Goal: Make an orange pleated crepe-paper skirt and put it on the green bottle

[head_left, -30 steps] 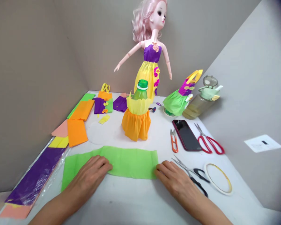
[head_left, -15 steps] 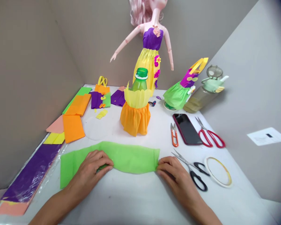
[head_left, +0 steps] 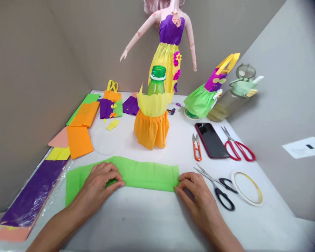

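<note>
A long strip of light green crepe paper [head_left: 144,174] lies flat across the white table [head_left: 152,224] in front of me. My left hand [head_left: 99,183] rests on its left part, fingers curled and pinching the paper's near edge. My right hand [head_left: 194,190] pinches the strip's right end at the near corner. Behind the strip stands a green bottle [head_left: 155,84] dressed in a yellow and orange paper skirt [head_left: 151,129].
Black scissors [head_left: 217,187] and a tape ring [head_left: 247,187] lie right of my right hand. Farther back lie orange snips [head_left: 196,147], a phone [head_left: 211,140] and red scissors [head_left: 237,147]. Coloured paper sheets [head_left: 80,140] lie left. A doll [head_left: 170,52] stands at the back.
My left fingers have curled from lying flat into a pinch on the paper's near edge. My right fingers have closed on the strip's right end. The view has tilted down slightly.
</note>
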The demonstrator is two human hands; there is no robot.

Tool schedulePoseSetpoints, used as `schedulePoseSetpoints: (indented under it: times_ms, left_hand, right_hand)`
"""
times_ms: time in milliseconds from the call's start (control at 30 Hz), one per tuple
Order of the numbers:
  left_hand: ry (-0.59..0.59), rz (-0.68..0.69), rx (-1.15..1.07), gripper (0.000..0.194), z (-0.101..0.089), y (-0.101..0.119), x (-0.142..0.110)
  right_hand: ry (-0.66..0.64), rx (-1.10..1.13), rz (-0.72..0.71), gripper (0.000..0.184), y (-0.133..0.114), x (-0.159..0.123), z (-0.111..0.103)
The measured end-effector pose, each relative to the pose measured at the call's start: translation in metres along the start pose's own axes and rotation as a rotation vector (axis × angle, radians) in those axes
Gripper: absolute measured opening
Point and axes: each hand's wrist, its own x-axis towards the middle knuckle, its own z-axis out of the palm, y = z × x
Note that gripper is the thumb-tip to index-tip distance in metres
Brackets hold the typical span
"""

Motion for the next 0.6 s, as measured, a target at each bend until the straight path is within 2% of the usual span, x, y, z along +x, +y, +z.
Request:
schedulePoseSetpoints:
  times_ms: [267, 600]
  left_hand:
    - [-0.051, -0.024, 0.070, 0.023, -0.0048, -0.0010, 0.0038]
    - [-0.089, 0.005, 0.138, 0.020, -0.0087, -0.0007, 0.0060]
  right_hand:
    - [-0.066, -0.097, -0.014, 0.017, 0.0012, 0.0039, -0.0014]
    - [-0.079, -0.106, -0.023, 0.016, 0.0009, 0.0043, -0.0027]
